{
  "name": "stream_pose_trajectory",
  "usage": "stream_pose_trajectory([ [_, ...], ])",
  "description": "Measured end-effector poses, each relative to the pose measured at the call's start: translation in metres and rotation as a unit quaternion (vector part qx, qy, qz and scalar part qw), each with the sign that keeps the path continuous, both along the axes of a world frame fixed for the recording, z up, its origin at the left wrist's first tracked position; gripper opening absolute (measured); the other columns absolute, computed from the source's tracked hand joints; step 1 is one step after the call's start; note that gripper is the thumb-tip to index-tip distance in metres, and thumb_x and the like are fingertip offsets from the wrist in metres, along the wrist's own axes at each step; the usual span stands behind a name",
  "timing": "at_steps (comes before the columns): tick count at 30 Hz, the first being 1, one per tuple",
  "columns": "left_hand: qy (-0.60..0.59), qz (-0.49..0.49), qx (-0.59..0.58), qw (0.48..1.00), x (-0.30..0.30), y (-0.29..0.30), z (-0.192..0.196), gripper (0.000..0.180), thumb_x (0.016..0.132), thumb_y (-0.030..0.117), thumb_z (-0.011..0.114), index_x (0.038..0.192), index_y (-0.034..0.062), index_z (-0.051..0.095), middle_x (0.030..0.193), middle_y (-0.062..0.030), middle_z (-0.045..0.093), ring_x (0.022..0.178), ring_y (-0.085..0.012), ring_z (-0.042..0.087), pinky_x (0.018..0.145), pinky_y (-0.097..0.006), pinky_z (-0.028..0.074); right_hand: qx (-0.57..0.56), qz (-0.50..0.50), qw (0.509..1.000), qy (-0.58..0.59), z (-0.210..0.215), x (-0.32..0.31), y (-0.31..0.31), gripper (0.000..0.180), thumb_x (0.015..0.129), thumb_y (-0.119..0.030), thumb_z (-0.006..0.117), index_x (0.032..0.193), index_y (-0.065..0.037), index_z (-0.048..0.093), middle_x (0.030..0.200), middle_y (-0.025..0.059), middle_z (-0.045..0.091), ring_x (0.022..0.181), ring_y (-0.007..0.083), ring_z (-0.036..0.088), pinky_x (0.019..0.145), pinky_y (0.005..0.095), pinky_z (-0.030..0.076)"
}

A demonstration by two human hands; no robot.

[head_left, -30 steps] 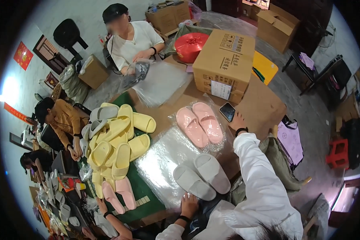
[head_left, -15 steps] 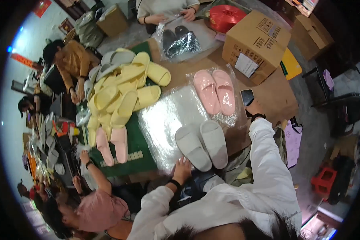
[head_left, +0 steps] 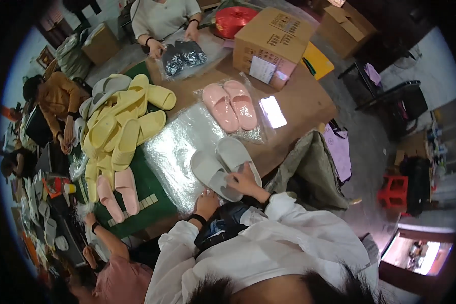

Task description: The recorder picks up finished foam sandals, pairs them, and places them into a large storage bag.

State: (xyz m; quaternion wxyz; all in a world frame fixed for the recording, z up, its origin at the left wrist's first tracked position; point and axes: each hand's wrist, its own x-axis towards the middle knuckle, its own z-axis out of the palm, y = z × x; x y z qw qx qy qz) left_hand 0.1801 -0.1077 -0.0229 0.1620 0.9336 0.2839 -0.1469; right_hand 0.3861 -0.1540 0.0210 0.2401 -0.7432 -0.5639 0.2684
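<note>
A pair of grey slippers lies at the near edge of the table, on a stack of clear plastic bags. My right hand is over the pair, fingers apart, touching or just above the right slipper. At the table edge, my left hand rests on the near end of the bags, fingers laid out with nothing in them. Beyond the grey pair is a pair of pink slippers in a clear bag. To its right lies a phone with a bright screen.
Yellow slippers are heaped at the left, with loose pink slippers in front. A carton and red ribbon roll stand far. Across the table, a person holds a bag of dark slippers. A greenish sack is at the right.
My right hand has left the phone and come back to the grey slippers. The phone's screen has turned from dark to bright. The view has shifted, while my left hand stays at the bags' edge.
</note>
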Motion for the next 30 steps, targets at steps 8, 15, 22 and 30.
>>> stream_pose_trajectory([
  [8,-0.023,-0.063,0.076,0.995,-0.010,0.014,0.023,0.049,0.077,0.021,0.054,0.118,-0.0036,0.045,0.122,-0.0166,0.046,0.115,-0.0352,0.044,0.085,-0.044,0.046,-0.175,0.075,0.982,-0.011,0.000,-0.013,0.027,0.042,0.073,-0.048,0.054,0.102,-0.019,0.065,0.108,0.0239,0.055,0.113,0.0452,0.040,0.093,0.0535,0.032],
  [15,-0.003,-0.089,0.097,0.991,-0.034,0.020,0.034,0.061,0.074,0.017,0.054,0.129,-0.0046,0.036,0.132,-0.0175,0.039,0.121,-0.0352,0.038,0.092,-0.045,0.039,-0.065,0.004,0.998,0.010,0.002,-0.037,0.047,0.056,0.068,-0.041,0.060,0.112,-0.007,0.053,0.099,0.0277,0.056,0.103,0.0437,0.046,0.098,0.0472,0.027],
  [22,-0.159,-0.068,0.079,0.982,-0.056,0.046,0.030,0.044,0.075,0.008,0.050,0.119,0.0009,0.047,0.115,-0.0144,0.054,0.107,-0.0288,0.052,0.087,-0.037,0.043,-0.005,-0.077,0.931,0.357,0.086,-0.029,-0.006,0.041,0.080,-0.026,0.061,0.111,-0.001,0.056,0.098,0.0081,0.063,0.089,0.0147,0.054,0.079,0.0281,0.042],
  [30,-0.377,0.095,-0.069,0.919,-0.014,0.065,0.055,0.033,0.092,0.011,0.041,0.121,-0.0047,0.046,0.099,-0.0244,0.058,0.088,-0.0363,0.057,0.077,-0.036,0.046,-0.195,0.087,0.899,0.382,0.111,-0.033,-0.074,0.031,0.079,-0.012,0.059,0.107,0.001,0.060,0.091,-0.0022,0.063,0.079,0.0063,0.051,0.071,0.0232,0.043],
])
